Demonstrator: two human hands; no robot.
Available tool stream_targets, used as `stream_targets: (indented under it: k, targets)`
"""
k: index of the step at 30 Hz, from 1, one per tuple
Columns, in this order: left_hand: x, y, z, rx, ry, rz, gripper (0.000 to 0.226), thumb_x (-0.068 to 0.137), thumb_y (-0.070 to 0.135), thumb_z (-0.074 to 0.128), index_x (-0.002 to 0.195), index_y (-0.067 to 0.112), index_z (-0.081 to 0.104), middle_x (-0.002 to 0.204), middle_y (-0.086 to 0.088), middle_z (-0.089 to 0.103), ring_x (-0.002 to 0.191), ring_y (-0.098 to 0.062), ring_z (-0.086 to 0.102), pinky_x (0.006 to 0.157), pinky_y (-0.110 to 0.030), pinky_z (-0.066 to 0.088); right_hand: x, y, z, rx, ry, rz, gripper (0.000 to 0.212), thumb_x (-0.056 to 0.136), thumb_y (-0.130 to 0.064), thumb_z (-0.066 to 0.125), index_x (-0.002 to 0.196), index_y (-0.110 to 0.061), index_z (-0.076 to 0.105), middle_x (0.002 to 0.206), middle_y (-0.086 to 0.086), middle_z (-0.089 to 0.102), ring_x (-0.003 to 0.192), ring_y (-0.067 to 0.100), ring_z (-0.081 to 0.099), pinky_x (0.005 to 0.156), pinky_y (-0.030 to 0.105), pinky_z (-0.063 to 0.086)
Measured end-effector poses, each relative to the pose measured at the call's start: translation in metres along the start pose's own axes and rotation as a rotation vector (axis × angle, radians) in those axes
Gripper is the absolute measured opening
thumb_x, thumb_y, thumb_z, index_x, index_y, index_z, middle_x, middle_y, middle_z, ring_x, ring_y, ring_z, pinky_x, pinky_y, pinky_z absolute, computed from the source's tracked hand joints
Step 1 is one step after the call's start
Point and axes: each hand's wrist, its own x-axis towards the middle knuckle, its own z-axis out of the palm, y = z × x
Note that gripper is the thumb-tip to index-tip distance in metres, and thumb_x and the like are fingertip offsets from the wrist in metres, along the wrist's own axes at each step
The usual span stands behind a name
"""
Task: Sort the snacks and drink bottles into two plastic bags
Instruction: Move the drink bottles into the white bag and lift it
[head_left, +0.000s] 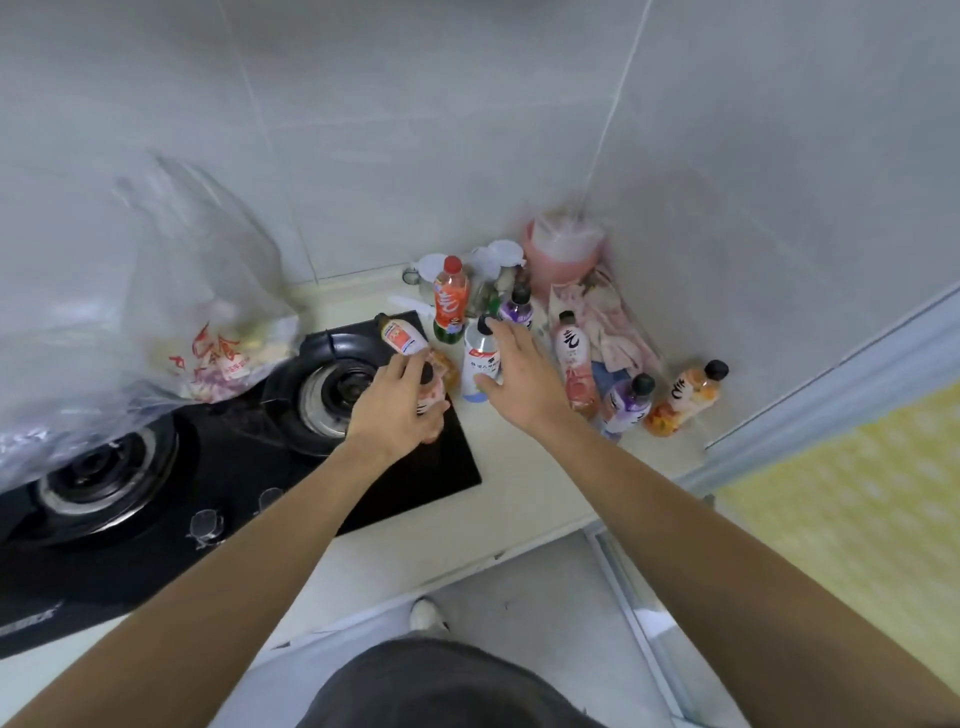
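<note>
Several drink bottles stand on the pale counter (519, 467) by the corner. My left hand (400, 405) grips a pink-labelled bottle (431, 395) with a black cap at the stove's right edge; a small white bottle (402, 335) lies just behind it. My right hand (519, 374) reaches around a white-blue bottle (480, 358), fingers spread beside it. An orange bottle (451, 301), purple bottles (517, 309) (626, 402), a pink bottle (574, 358) and an orange-fruit bottle (685, 397) stand nearby. A clear plastic bag (171, 291) with snacks sits on the stove at left.
A black gas stove (223, 467) with two burners fills the left. In the corner stand a pink container (563, 249), jars with white lids (493, 260) and a clear bag of pink packets (618, 327). Tiled walls close in behind and right.
</note>
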Motion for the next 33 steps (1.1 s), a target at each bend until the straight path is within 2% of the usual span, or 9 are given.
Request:
stream_targets:
  k: [3,6,9,12,15,17,22,27,33]
  targets:
    - [0.017,-0.005,0.011,-0.048,-0.092,-0.069,0.078,0.085,0.041,0.075,0.148,0.022,0.034,0.132,-0.002,0.047,0.123,-0.027,0.051,0.087,-0.05,0.055,0.035,0.009,0.003,-0.033,-0.033,-0.021,0.077,0.094,-0.032,0.072,0.158,-0.021,0.03,0.161,0.006,0.035,0.146,0.031,0.037,0.115,0.044,0.035]
    - [0.026,-0.005,0.021,-0.082,-0.101,-0.104,0.072,0.081,0.034,0.078,0.139,0.028,0.036,0.122,0.002,0.047,0.112,-0.024,0.055,0.081,-0.047,0.055,0.053,0.016,0.005,-0.101,-0.113,-0.046,0.078,0.094,-0.036,0.071,0.158,-0.024,0.028,0.161,0.003,0.037,0.145,0.03,0.039,0.113,0.044,0.035]
    - [0.032,0.0,0.028,-0.081,-0.075,-0.142,0.067,0.079,0.028,0.079,0.132,0.028,0.039,0.116,0.005,0.048,0.104,-0.023,0.059,0.075,-0.039,0.052,0.066,0.025,0.016,0.017,-0.147,-0.033,0.081,0.088,-0.029,0.079,0.154,-0.026,0.033,0.155,0.004,0.042,0.142,0.031,0.042,0.105,0.047,0.043]
    - [0.034,0.005,0.033,-0.08,-0.032,-0.203,0.068,0.078,0.029,0.079,0.133,0.029,0.039,0.117,0.005,0.05,0.102,-0.023,0.06,0.074,-0.036,0.051,0.078,0.034,0.028,0.114,-0.158,-0.058,0.08,0.08,-0.024,0.086,0.144,-0.024,0.038,0.142,0.006,0.048,0.135,0.031,0.046,0.098,0.048,0.048]
    - [0.032,0.012,0.035,-0.103,0.029,-0.256,0.063,0.078,0.034,0.079,0.128,0.029,0.041,0.115,0.006,0.052,0.1,-0.022,0.059,0.073,-0.036,0.05,0.087,0.042,0.03,0.088,-0.131,-0.121,0.071,0.079,-0.025,0.087,0.134,-0.024,0.041,0.129,0.006,0.052,0.122,0.033,0.056,0.086,0.046,0.052]
    - [0.026,0.019,0.038,-0.094,0.078,-0.303,0.057,0.08,0.037,0.079,0.122,0.028,0.042,0.111,0.007,0.052,0.096,-0.021,0.057,0.069,-0.034,0.046,0.089,0.049,0.029,0.055,-0.125,-0.212,0.069,0.079,-0.026,0.087,0.133,-0.021,0.044,0.124,0.005,0.054,0.115,0.033,0.06,0.083,0.046,0.055]
    - [0.007,0.034,0.03,-0.069,0.226,-0.432,0.056,0.078,0.041,0.082,0.114,0.029,0.04,0.106,0.007,0.055,0.082,-0.019,0.056,0.063,-0.034,0.044,0.086,0.059,0.016,0.036,-0.143,-0.396,0.058,0.079,-0.034,0.086,0.122,-0.021,0.049,0.118,0.0,0.058,0.106,0.028,0.063,0.073,0.042,0.049]
    - [-0.022,0.04,0.002,-0.09,0.372,-0.584,0.054,0.074,0.035,0.082,0.103,0.029,0.037,0.098,0.008,0.056,0.075,-0.021,0.056,0.06,-0.037,0.043,0.077,0.03,0.003,0.153,-0.219,-0.579,0.059,0.076,-0.035,0.084,0.121,-0.024,0.048,0.116,-0.003,0.059,0.102,0.029,0.063,0.071,0.038,0.049]
    - [-0.106,0.034,-0.03,-0.06,0.49,-0.777,0.051,0.075,0.026,0.078,0.098,0.029,0.033,0.09,0.004,0.051,0.072,-0.024,0.05,0.058,-0.04,0.044,0.04,-0.057,0.003,0.198,-0.263,-0.832,0.059,0.076,-0.04,0.084,0.123,-0.028,0.049,0.117,-0.008,0.058,0.103,0.023,0.063,0.071,0.033,0.044]
